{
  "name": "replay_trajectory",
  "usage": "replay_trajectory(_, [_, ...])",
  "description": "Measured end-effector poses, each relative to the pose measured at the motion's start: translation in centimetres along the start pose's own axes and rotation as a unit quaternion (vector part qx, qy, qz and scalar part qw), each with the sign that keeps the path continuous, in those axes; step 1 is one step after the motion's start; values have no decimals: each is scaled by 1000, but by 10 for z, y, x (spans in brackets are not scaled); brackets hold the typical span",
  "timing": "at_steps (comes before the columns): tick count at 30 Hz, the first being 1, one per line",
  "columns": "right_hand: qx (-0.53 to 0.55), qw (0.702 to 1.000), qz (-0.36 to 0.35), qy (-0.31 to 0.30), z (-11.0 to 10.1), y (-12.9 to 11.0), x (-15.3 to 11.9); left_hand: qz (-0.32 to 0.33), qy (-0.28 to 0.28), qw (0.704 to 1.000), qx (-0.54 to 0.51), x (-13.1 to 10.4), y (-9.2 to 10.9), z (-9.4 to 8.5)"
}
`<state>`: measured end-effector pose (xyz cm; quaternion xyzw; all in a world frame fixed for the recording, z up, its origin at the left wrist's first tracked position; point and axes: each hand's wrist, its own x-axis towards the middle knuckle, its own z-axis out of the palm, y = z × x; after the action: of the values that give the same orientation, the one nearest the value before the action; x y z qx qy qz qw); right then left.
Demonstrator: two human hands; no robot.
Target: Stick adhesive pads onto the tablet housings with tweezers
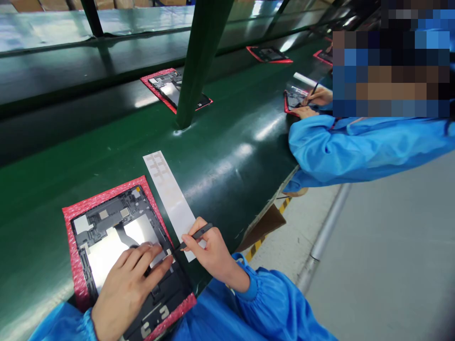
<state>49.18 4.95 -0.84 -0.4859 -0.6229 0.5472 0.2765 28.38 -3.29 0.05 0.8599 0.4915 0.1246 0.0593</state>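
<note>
An opened tablet-like device (103,246) lies on a red bubble-wrap sheet (71,246) at the lower left. Across its lower middle rests my left hand (130,284), fingers spread over the inner parts. My right hand (209,248) pinches black tweezers (203,230), whose tip points at the device's right edge near my left fingertips. Beneath and beyond my right hand, a white strip (170,196) with pale stickers lies along the device's right side. Whether the tweezers' tip holds anything is too small to tell.
A green post (199,61) rises from the green bench (227,175). Behind it lies another opened device (170,90) on red wrap, with a further one (270,54) beyond. At right, a person in a blue sleeve (327,151) works on a device. A cardboard box (265,227) is below the bench edge.
</note>
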Motion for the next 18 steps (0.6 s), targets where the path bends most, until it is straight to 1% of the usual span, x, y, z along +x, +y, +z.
replay_trajectory(4, [104,992,31,59,1,4,-1,-17,2,1000,3,-1,2,1])
replay_trajectory(6, [144,987,35,70,0,6,0,-36,-3,999,17,-1,2,1])
replay_trajectory(8, [153,986,23,67,0,9,1,-47,-4,998,35,-1,2,1])
replay_trajectory(9, [151,986,15,66,0,10,1,-45,-2,998,39,-1,2,0])
replay_trajectory(11, [132,989,-9,70,-1,12,-1,-19,14,999,32,0,2,0])
replay_trajectory(14, [83,991,-80,69,-1,11,-5,31,36,999,6,2,1,1])
replay_trajectory(16, [31,991,-128,36,1,4,-8,38,37,999,-6,2,0,3])
replay_trajectory(18, [-31,989,-144,-16,5,-7,-10,16,40,999,-8,1,-3,6])
